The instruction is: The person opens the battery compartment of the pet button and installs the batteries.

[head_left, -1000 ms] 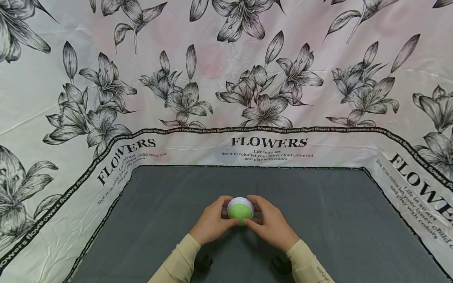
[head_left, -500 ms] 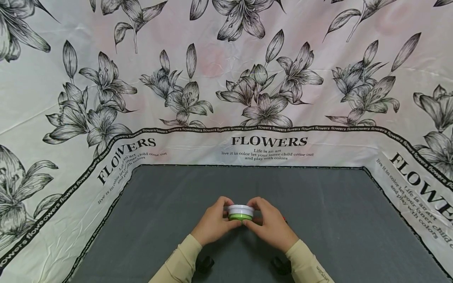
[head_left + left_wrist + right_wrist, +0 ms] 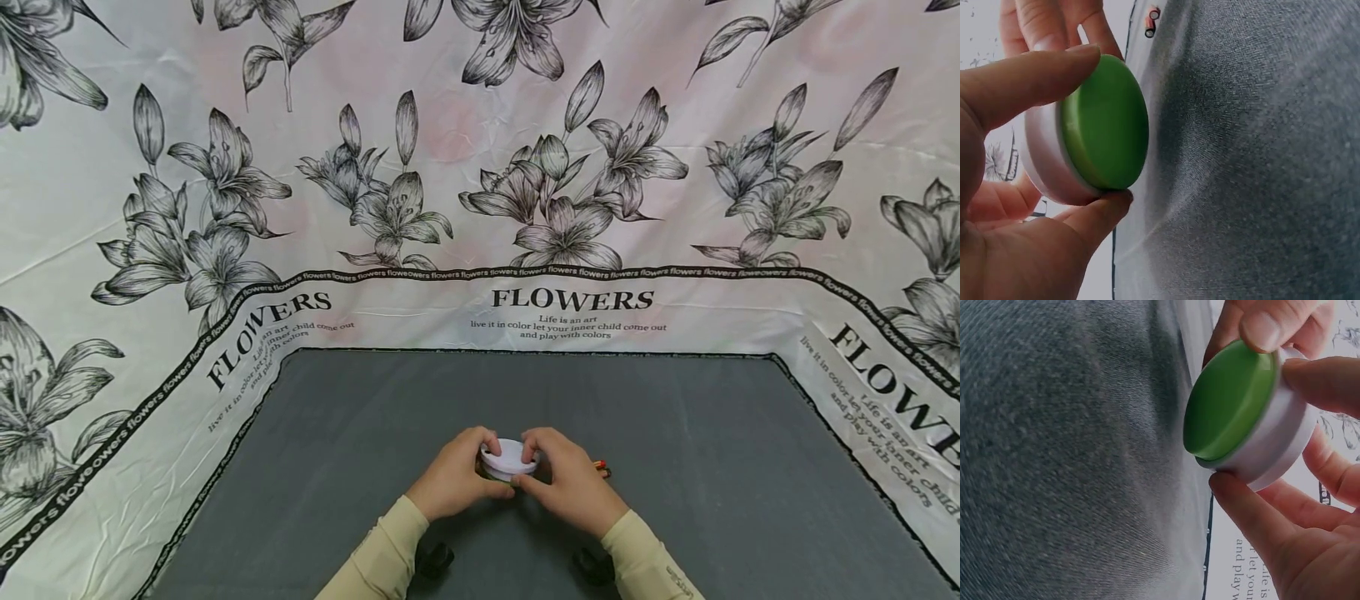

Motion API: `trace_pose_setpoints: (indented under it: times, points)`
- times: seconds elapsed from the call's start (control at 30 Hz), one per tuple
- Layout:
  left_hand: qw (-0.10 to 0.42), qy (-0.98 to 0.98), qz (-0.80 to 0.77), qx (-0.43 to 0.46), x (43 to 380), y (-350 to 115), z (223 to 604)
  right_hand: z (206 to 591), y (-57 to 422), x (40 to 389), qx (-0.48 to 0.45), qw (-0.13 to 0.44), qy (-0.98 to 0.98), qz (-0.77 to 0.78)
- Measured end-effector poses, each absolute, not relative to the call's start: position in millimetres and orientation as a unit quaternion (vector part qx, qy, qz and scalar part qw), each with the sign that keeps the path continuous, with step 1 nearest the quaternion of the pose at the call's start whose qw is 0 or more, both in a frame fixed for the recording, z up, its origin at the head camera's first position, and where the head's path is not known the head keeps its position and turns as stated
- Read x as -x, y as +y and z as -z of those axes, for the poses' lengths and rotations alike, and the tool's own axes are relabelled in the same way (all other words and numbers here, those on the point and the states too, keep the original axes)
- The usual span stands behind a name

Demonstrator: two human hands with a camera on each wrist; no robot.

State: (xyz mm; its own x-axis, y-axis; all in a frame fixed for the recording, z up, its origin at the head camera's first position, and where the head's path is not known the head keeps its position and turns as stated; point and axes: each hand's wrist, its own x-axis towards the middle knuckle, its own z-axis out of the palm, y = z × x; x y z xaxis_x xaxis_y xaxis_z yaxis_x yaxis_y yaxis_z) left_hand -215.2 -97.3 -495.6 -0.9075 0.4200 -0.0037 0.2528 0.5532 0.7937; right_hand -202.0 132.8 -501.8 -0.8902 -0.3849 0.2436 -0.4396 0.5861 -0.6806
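Both hands hold a round push button (image 3: 510, 454), white-based with a domed green top, above the dark grey cloth. In the head view its flat white underside faces up. The green dome (image 3: 1110, 122) points down toward the cloth, as the left wrist view shows. My left hand (image 3: 452, 477) grips the button's left side, thumb and fingers at the rim. From the right, my right hand (image 3: 573, 482) pinches the same edge, its thumb near the left thumb. In the right wrist view, fingertips of both hands touch the white base (image 3: 1272, 434).
Beyond the right hand, small red-and-black batteries (image 3: 602, 469) lie on the grey cloth (image 3: 360, 400). A white floral-printed cloth (image 3: 420, 312) borders it and rises behind. Small black objects (image 3: 435, 560) show below both forearms.
The button has been tipped over in the hands: its green dome faced the head camera, then its side, and now its white underside. The batteries have come into view beside the right hand.
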Motion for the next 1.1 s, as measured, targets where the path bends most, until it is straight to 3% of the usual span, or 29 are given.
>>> trace_pose_setpoints:
  times: [0.73,1.1]
  points:
    - [0.081,0.875,-0.413,-0.238,219,-92,509,501,135,204,-0.248,0.026,-0.911,-0.327]
    - [0.084,0.879,-0.418,-0.213,217,-92,507,502,126,203,-0.288,0.077,-0.911,-0.286]
